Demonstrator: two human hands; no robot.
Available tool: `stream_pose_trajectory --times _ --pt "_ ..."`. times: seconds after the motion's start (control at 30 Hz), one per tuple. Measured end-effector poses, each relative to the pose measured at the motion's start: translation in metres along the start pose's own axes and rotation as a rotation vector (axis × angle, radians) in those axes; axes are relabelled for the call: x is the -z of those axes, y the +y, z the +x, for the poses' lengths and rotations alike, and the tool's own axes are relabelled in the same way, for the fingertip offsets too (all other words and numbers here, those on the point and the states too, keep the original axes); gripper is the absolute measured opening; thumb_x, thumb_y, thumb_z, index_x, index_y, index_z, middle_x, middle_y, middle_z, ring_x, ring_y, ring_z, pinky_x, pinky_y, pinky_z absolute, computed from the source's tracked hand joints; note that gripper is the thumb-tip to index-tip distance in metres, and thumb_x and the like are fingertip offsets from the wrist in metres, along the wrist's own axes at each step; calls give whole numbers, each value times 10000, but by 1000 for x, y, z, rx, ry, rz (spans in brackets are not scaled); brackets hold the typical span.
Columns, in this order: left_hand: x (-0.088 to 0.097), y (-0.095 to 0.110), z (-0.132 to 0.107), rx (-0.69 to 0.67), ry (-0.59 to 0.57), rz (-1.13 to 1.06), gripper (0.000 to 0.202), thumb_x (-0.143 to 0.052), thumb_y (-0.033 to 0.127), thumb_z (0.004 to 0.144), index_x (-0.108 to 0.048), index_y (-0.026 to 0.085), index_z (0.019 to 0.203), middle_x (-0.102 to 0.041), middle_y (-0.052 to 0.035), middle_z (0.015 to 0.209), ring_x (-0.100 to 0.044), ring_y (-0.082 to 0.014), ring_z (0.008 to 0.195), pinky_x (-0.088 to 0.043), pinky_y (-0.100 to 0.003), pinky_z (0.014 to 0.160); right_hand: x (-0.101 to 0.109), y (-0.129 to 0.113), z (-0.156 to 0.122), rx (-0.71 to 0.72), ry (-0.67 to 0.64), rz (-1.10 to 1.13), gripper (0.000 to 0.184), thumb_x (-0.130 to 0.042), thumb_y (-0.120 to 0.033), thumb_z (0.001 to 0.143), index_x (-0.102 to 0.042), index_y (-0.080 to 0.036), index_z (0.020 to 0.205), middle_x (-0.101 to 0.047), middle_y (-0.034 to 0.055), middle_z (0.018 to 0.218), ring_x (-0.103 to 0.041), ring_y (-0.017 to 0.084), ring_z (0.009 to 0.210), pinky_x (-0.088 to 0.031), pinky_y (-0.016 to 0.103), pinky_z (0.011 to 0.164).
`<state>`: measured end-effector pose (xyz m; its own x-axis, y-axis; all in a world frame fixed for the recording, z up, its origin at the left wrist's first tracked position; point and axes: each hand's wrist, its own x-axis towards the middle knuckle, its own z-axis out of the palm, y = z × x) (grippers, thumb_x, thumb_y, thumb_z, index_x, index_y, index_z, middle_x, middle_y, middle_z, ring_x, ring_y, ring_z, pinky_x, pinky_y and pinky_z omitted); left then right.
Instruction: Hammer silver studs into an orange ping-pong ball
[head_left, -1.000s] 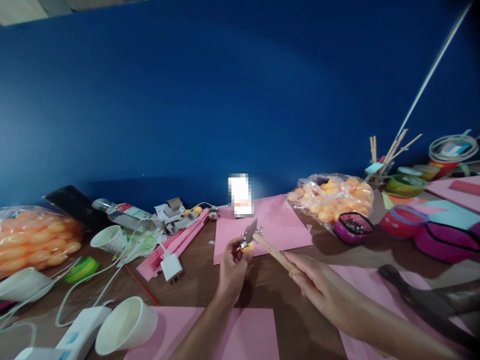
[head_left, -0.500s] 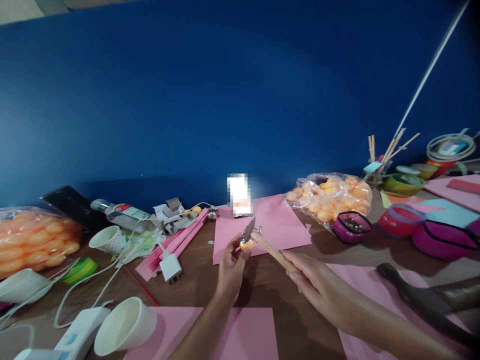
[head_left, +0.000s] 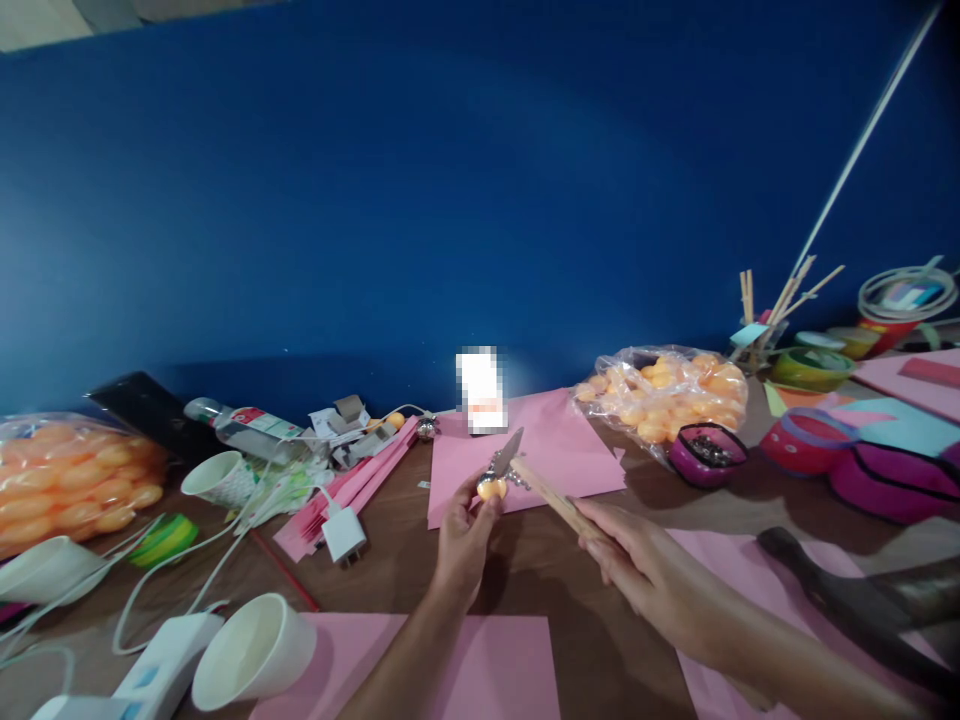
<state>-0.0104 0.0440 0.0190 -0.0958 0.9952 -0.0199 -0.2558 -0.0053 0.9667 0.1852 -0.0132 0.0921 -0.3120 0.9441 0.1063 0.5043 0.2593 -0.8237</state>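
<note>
My left hand [head_left: 463,530] is closed, pinching a small orange ball [head_left: 493,489] between thumb and fingers above the brown table. Shiny silver bits cover the ball's upper side. From there a flat, pointed grey piece [head_left: 511,450] sticks up to the right; its kind I cannot make out. My right hand [head_left: 626,545] wraps round a thin wooden stick [head_left: 555,498]. The stick's far tip is at the silver bits beside the ball; whether it touches them I cannot tell. Behind both hands lies a pink sheet [head_left: 570,440].
A plastic bag of orange balls [head_left: 667,390] sits behind a purple bowl of small dark pieces [head_left: 706,455]. A hammer [head_left: 832,590] rests on pink paper at right. Left are a white charger [head_left: 343,535], a paper cup [head_left: 251,650] and a power strip [head_left: 161,665].
The orange ball has turned slightly, showing more of its front, and the pointed piece leans further right. The stick's tip stays beside the silver bits. The view has shifted slightly.
</note>
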Motion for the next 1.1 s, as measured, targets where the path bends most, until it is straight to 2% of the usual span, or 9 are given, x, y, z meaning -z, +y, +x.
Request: stream_pose_trajectory --times 0.13,0.27,0.43,0.6,0.77,0.87,1.0,1.1 --pt "1 -2 2 -10 -14 -46 479 -607 321 706 -487 191 1151 -603 -75 1031 -578 -158 905 -438 -283 811 -2 -1 0 -32 11 7 318 -320 -286 881 -466 -203 1151 -581 28 775 -531 127 659 -427 234 624" --pt "3 -4 3 15 -14 -183 469 -606 303 713 -482 207 1155 -609 -64 1000 -579 -151 911 -422 -296 844 -3 -3 1 -31 -24 20 300 -323 -268 878 -470 -201 1130 -581 28 790 -535 125 669 -425 236 633" --pt "3 -2 3 13 -19 -261 406 -595 263 728 -511 212 1122 -606 -49 1011 -575 -131 920 -393 -286 892 -3 -3 2 -26 4 13 324 -329 -258 871 -439 -184 1167 -583 41 801 -537 132 667 -427 242 624" --pt "3 -2 3 -10 -36 -163 443 -613 252 709 -500 189 1133 -594 -76 1061 -552 -173 988 -371 -333 922 -5 -2 2 -8 -39 -4 286 -328 -243 872 -486 -210 1108 -594 27 819 -543 127 688 -428 232 640" --pt "3 -5 4 -70 -8 -15 482 -623 234 692 -488 211 1154 -569 -72 1127 -523 -174 1029 -371 -316 916 -6 -1 3 5 7 8 343 -327 -240 872 -426 -216 1199 -603 46 910 -564 135 757 -438 238 681" --pt "3 -5 4 -47 -7 -11 471 -623 236 688 -497 230 1142 -554 -57 1159 -516 -168 1046 -379 -289 905 -4 -3 3 27 -21 3 329 -322 -234 872 -462 -214 1169 -608 43 893 -565 137 777 -433 246 717" --pt "2 -4 4 -58 -11 -55 536 -633 218 677 -461 231 1184 -539 -60 1183 -504 -169 1069 -368 -287 917 -2 -2 2 -13 7 -18 311 -338 -252 869 -460 -201 1150 -602 37 837 -558 136 725 -432 242 670" --pt "3 -4 5 -53 -22 -49 513 -635 221 675 -481 209 1165 -553 -72 1159 -514 -171 1049 -371 -287 908 -4 -1 1 -16 -8 -15 308 -332 -254 874 -448 -207 1155 -595 33 835 -552 132 711 -426 235 649"
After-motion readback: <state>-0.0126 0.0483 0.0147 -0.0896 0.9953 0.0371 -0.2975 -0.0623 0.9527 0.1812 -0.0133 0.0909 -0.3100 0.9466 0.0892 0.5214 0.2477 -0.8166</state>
